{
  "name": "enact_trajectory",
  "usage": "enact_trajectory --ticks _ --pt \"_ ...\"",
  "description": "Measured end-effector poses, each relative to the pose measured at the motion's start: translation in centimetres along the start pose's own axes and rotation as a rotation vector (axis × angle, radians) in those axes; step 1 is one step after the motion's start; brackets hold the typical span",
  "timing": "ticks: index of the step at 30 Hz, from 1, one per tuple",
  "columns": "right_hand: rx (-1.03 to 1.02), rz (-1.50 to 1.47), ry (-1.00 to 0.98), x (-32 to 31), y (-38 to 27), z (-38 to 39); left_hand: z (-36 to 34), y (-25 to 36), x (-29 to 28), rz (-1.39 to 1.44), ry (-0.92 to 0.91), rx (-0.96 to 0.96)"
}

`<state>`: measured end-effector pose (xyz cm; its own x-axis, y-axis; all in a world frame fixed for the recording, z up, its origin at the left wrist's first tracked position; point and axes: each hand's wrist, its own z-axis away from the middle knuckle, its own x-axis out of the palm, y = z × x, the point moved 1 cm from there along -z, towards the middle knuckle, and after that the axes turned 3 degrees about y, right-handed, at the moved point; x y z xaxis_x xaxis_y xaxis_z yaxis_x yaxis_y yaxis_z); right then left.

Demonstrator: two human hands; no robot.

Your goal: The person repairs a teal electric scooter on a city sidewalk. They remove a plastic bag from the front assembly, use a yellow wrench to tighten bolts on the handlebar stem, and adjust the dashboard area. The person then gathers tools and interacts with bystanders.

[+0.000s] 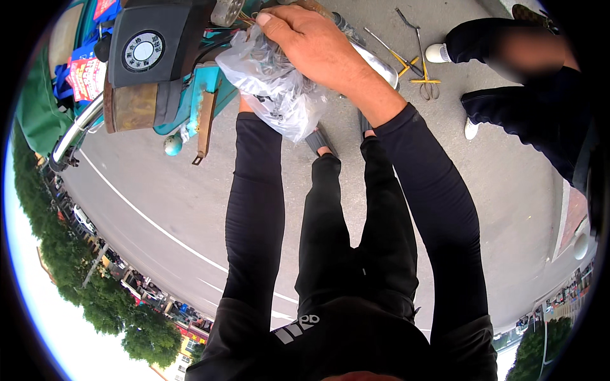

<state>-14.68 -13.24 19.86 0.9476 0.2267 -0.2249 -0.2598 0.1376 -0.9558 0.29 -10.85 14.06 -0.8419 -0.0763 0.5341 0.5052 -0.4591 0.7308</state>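
My right hand (312,46) reaches over a crumpled clear plastic bag (270,95), back of the hand up. Its thumb points left, beside some thin wires (246,20); the other fingers are curled down out of sight, so what they hold is hidden. Greyish contents show through the bag. Behind the bag, only the wrist of my left hand (245,106) shows, and its fingers are covered. Close on the left are a black box (181,41) with a round dial-like sticker and a teal metal frame (204,82) with a rusty lever (204,127).
A chrome bar (76,130) and green cloth (38,101) are at far left. Two long thin tools with yellow parts (424,81) lie on the pavement (190,209). At right is another person in dark trousers (515,117). Trees (95,279) line the road's far side.
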Motion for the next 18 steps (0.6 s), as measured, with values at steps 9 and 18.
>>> enact_trajectory --ticks 9,18 --pt "-0.317 0.195 0.299 0.8 -1.9 5.9 2.7 -0.1 2.7 -0.243 0.114 0.210" --pt "-0.153 0.479 0.496 4.3 -4.2 3.6 4.5 -1.1 3.5 -0.286 0.233 0.261"
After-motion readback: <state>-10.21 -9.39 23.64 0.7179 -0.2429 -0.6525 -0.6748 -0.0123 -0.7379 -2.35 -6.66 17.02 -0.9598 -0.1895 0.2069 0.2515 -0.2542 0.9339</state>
